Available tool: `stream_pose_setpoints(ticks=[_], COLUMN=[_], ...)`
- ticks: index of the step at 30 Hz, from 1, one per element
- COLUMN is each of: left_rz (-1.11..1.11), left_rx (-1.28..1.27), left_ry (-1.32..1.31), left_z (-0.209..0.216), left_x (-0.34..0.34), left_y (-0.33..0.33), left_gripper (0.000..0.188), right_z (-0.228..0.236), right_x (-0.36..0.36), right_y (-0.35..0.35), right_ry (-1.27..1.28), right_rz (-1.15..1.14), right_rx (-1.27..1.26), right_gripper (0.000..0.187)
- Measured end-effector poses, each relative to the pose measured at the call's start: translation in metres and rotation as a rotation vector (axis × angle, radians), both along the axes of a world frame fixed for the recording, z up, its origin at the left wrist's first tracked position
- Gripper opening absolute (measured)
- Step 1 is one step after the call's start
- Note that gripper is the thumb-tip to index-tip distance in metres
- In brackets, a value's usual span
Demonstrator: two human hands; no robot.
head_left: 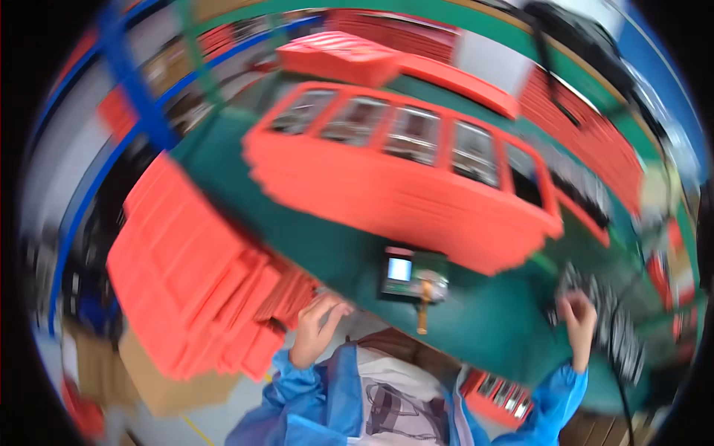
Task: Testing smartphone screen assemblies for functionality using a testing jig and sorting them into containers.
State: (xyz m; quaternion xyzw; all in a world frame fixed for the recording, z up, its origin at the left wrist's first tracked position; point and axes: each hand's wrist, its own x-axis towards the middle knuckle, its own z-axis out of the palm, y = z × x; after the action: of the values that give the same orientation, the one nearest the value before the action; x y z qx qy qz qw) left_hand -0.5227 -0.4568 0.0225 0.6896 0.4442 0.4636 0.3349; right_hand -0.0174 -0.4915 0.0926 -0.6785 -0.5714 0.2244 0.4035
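My left hand (320,327) is over the table's near edge, beside a stack of red trays. Its fingers are loosely bent with a gap between thumb and forefinger, and I see nothing in it. On the right, my right hand (580,327) reaches to a row of dark and silvery parts (610,320). Blur hides whether its fingers grip one of them. Between the hands, on the green table (476,305), sits a small device (400,269) with a lit screen, and an orange-brown flat strip (425,306) extends from it toward me.
Beyond the device stands a stack of red trays (401,193), its top tray holding metallic parts in compartments. More red trays (186,275) are piled at the left. A small red tray of parts (497,398) is near my right forearm. A dark cable (614,364) hangs at the right.
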Motion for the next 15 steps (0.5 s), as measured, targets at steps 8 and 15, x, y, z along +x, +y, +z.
stream_pose_setpoints(ticks=[8, 15], left_rz=[-0.449, -0.729], left_rx=[-0.111, -0.205], left_ry=[0.019, 0.149], left_z=[-0.020, -0.010], left_x=[0.111, 0.179], left_y=[0.006, -0.002], left_gripper=[0.006, 0.005], right_z=[-0.043, -0.098], right_x=[0.019, 0.016], right_y=[-0.081, -0.086], right_ry=[-0.324, -0.412], right_rz=[-0.607, -0.775], right_rx=[0.134, 0.192], right_gripper=[0.042, 0.069])
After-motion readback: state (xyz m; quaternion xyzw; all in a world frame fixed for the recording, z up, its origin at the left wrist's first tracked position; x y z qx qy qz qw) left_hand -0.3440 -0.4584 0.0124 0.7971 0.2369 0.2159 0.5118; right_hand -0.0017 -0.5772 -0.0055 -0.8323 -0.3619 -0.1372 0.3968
